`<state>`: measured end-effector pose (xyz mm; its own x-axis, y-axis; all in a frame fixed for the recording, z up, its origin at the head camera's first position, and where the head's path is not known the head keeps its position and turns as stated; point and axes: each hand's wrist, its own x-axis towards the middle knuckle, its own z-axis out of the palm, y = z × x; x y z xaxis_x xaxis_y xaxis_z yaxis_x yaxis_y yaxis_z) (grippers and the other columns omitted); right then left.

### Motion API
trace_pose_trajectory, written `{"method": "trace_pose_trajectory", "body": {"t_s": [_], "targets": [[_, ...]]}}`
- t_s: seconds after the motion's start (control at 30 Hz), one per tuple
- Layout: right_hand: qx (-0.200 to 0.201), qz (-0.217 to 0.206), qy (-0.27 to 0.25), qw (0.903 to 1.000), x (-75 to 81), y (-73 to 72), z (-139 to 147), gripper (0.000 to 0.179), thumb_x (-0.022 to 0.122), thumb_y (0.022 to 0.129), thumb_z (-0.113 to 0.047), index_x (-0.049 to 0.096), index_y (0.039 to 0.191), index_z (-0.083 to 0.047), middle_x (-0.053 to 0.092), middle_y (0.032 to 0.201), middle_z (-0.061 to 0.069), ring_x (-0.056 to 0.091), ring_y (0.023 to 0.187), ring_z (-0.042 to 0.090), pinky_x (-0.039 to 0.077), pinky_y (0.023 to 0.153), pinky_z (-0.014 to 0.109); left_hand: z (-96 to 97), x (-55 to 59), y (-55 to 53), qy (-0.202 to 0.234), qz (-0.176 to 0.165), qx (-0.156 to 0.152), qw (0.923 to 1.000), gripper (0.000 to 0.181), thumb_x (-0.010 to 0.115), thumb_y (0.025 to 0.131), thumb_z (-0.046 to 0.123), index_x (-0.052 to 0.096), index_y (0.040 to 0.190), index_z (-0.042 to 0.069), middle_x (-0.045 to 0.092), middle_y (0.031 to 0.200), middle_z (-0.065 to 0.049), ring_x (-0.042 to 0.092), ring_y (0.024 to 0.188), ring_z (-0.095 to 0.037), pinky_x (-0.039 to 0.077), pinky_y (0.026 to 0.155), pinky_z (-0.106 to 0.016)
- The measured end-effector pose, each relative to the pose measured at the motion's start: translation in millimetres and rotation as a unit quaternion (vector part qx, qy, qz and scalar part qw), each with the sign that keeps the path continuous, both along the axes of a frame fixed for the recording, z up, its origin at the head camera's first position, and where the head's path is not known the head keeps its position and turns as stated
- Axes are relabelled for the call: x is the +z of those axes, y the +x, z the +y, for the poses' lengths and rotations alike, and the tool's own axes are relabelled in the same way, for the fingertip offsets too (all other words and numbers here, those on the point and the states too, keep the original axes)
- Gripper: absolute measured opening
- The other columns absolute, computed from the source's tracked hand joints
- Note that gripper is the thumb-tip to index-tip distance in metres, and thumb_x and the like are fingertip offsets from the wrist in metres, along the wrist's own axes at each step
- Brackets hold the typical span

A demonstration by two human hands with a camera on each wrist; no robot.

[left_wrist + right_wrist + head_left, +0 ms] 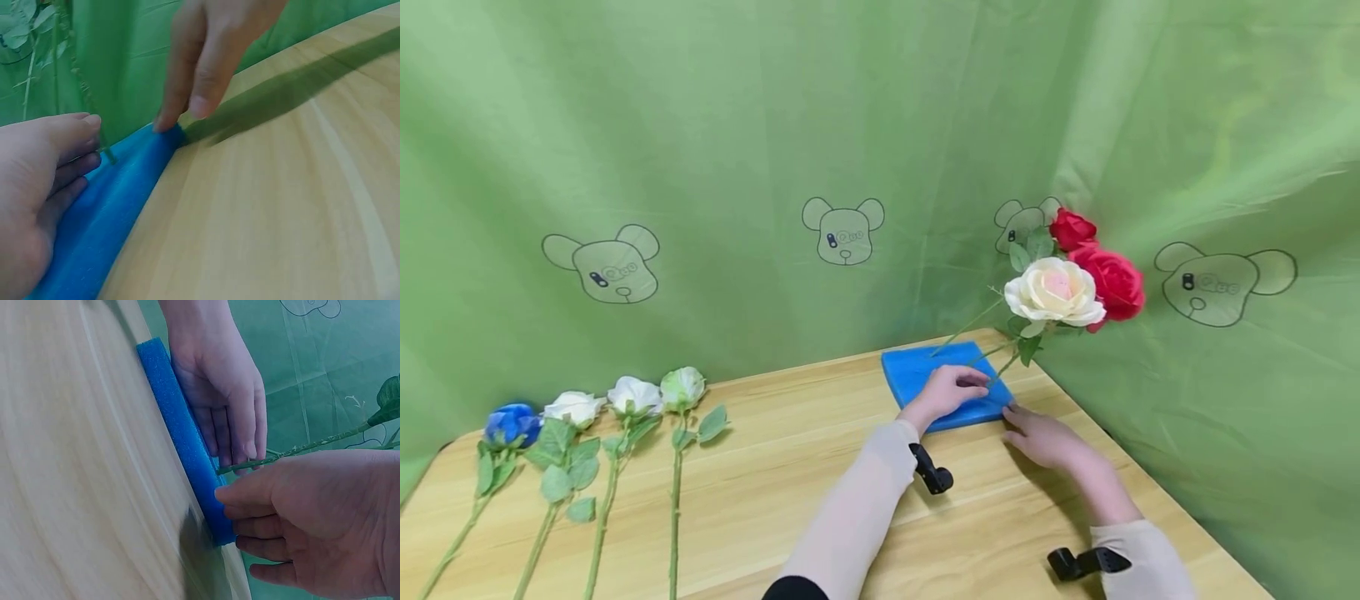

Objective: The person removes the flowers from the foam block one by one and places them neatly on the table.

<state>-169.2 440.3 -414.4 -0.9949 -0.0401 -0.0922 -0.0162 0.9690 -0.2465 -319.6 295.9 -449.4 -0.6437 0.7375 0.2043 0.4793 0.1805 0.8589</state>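
A blue foam block [917, 367] lies flat on the table, and several rose stems stand tilted in it. A cream rose [1054, 292] leans right in front of two red roses, including the larger red rose [1116, 283]. Over the block, my left hand [951, 389] has its thumb and fingers loosely bent, with the tips beside the frontmost green stem [294, 450]. My right hand [1045, 437] touches the block's near right corner with its fingertips, the thumb lying at the edge. In the left wrist view, that stem meets the foam just past the left fingertips [94, 122].
On the left of the wooden table [760, 483] lie a blue rose [512, 425], two white roses, one a white rose [574, 408], and a pale green rose [682, 388], stems toward me. A green curtain [737, 125] with bear-head drawings hangs behind and at right.
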Motion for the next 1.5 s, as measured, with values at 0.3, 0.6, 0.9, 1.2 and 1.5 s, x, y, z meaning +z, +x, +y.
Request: {"method": "trace_pose_trajectory", "body": {"t_s": [0.3,0.6,0.9,1.2,1.5], "targets": [[0.002,0.001,-0.025,0.9997,4.5,0.8,0.2,0.051,0.051,0.100,-0.021,0.043,0.139,0.011,0.036,0.145,0.037,0.041,0.129,0.055,0.039,0.105,0.063,10.1,-0.2,4.8,-0.007,0.029,0.035,0.9989,0.020,0.066,0.093,0.026,0.074,0.110,0.019,0.074,0.110,0.004,0.066,0.106,-0.007,0.052,0.090,-0.017],[0.005,0.018,-0.009,0.9998,-0.1,2.5,1.7,0.051,0.055,0.098,-0.019,0.046,0.136,0.013,0.040,0.142,0.038,0.045,0.126,0.054,0.041,0.104,0.062,13.5,-5.7,7.2,0.015,0.033,0.057,0.9977,0.025,0.064,0.094,0.027,0.073,0.114,0.014,0.074,0.111,0.004,0.066,0.107,-0.006,0.053,0.088,-0.016],[0.004,0.023,-0.015,0.9996,3.1,4.0,-1.9,0.053,0.057,0.097,-0.020,0.046,0.135,0.014,0.041,0.141,0.039,0.045,0.126,0.054,0.041,0.104,0.062,10.8,-7.7,6.6,0.050,0.025,0.069,0.9960,0.027,0.064,0.094,0.027,0.073,0.114,0.011,0.074,0.110,0.000,0.068,0.103,-0.010,0.055,0.082,-0.016],[-0.002,0.018,-0.029,0.9994,5.0,2.2,-3.5,0.055,0.058,0.097,-0.020,0.043,0.137,0.014,0.037,0.143,0.039,0.042,0.129,0.055,0.039,0.106,0.062,2.8,-6.4,7.8,0.134,-0.045,0.083,0.9864,0.029,0.063,0.094,0.028,0.073,0.113,0.008,0.075,0.107,-0.002,0.070,0.094,-0.008,0.056,0.077,-0.016],[-0.015,0.013,-0.009,0.9998,2.0,3.0,-5.6,0.056,0.057,0.097,-0.021,0.043,0.139,0.012,0.036,0.145,0.037,0.042,0.129,0.054,0.039,0.106,0.062,-15.3,3.1,18.4,0.197,-0.123,0.070,0.9702,0.024,0.066,0.093,0.022,0.073,0.109,0.005,0.074,0.105,-0.008,0.072,0.092,-0.014,0.060,0.078,-0.022]]}}
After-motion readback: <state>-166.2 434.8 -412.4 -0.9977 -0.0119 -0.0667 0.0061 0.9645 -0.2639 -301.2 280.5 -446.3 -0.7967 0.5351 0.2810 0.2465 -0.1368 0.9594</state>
